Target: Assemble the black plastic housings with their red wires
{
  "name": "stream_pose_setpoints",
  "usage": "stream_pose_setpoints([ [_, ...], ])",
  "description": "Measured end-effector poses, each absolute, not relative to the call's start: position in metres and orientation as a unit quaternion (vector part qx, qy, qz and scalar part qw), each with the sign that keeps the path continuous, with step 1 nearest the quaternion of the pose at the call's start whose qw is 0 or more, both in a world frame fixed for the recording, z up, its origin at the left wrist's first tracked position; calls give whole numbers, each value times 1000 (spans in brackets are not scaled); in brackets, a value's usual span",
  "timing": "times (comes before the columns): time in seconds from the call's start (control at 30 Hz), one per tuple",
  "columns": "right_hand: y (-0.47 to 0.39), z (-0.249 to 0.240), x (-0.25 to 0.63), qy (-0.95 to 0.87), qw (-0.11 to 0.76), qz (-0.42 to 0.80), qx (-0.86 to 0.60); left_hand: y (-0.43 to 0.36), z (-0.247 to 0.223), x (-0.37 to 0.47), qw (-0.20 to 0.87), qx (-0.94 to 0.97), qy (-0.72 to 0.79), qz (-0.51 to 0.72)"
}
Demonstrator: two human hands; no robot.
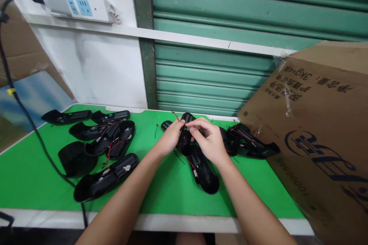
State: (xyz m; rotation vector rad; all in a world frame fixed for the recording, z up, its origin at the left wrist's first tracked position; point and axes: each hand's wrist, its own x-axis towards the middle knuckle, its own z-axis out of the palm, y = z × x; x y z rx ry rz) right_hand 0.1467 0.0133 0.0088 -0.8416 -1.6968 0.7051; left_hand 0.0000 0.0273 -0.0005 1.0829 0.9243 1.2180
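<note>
My left hand (170,136) grips a black plastic shell (184,144) by its left side, thumb along the upper edge. Over the same shell is my right hand (209,138), its thumb and forefinger pinched together on a small pale part whose kind I cannot make out. A thin red wire shows by the left fingertips. Just below the hands lies another black shell (205,176), hollow side up, with red wires and a small pale connector in it. Parts of more black shells show behind both hands, partly hidden by them.
Several black shells with red and black wires, one of them (106,178) nearest the front, lie on the left of the green tabletop (161,195). More shells (250,141) lie at right against a large cardboard box (316,130). A black cable (25,113) hangs across the left side from a power strip (83,7).
</note>
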Motion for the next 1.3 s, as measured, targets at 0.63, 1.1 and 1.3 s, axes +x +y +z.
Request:
stream_pose_setpoints([
  [0.63, 16, 12, 156, -772, 472, 223, -363, 25, 3, -3, 531, 525, 429, 508],
  [1.1, 12, 11, 153, -789, 453, 185, -373, 24, -1, -1, 505, 543, 466, 483],
  [1.3, 10, 9, 152, -779, 454, 168, -397, 21, 2, -1, 471, 573, 468, 480],
])
